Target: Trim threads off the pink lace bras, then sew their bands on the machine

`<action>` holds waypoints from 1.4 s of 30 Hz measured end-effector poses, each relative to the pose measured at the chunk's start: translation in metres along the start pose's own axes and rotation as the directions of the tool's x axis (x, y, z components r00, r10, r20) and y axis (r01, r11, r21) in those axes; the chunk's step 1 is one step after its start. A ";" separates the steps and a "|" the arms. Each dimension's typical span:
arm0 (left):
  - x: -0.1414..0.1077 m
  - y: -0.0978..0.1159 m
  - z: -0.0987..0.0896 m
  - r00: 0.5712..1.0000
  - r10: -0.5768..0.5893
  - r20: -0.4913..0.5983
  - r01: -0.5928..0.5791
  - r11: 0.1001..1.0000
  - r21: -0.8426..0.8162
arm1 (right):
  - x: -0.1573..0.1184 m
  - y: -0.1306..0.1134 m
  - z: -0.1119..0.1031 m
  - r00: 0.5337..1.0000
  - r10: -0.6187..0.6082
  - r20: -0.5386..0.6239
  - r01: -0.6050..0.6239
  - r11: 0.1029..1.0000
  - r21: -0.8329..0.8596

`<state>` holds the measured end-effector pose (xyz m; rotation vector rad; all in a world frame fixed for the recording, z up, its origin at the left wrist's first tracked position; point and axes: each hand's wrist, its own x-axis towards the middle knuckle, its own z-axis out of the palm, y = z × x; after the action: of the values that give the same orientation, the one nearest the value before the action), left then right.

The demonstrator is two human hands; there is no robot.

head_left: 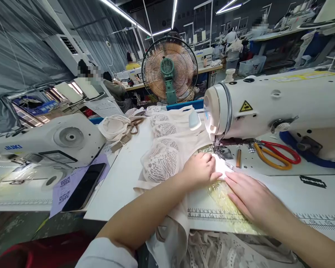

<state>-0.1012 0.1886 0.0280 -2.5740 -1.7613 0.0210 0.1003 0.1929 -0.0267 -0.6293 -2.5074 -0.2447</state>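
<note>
Both hands are at the needle area of a white sewing machine (245, 100). My left hand (200, 169) has its fingers curled and pressed on pale fabric just left of the presser foot (222, 152). My right hand (247, 193) lies fairly flat on the bed, its fingertips at the fabric's edge near the foot, fingers together and extended. The fabric under the lamp is bright and washed out. A cream lace garment (163, 160) spreads over the table to the left of my left hand and hangs over the front edge.
Scissors (272, 154) and a black blade (312, 181) lie right of the needle. A phone (85, 186) lies on purple paper near a second machine (64, 137). Behind stands a large fan (169, 70). People sit at machines farther back.
</note>
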 end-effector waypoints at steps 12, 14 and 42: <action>0.014 -0.008 -0.003 1.000 -0.019 0.014 0.019 1.000 0.008 | -0.005 -0.003 -0.005 1.000 -0.009 0.003 0.008 0.999 0.052; 0.017 -0.012 -0.004 1.000 -0.004 0.009 0.004 1.000 0.018 | -0.002 -0.005 -0.003 1.000 0.012 0.011 -0.013 0.999 0.053; -0.020 -0.004 -0.007 0.977 0.167 -0.129 -0.176 0.982 -0.062 | 0.016 -0.014 0.002 0.996 0.082 -0.026 -0.065 0.918 0.392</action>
<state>-0.1119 0.1713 0.0354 -2.7055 -1.5227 -0.1987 0.0809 0.1875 -0.0203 -0.5430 -2.3879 0.2655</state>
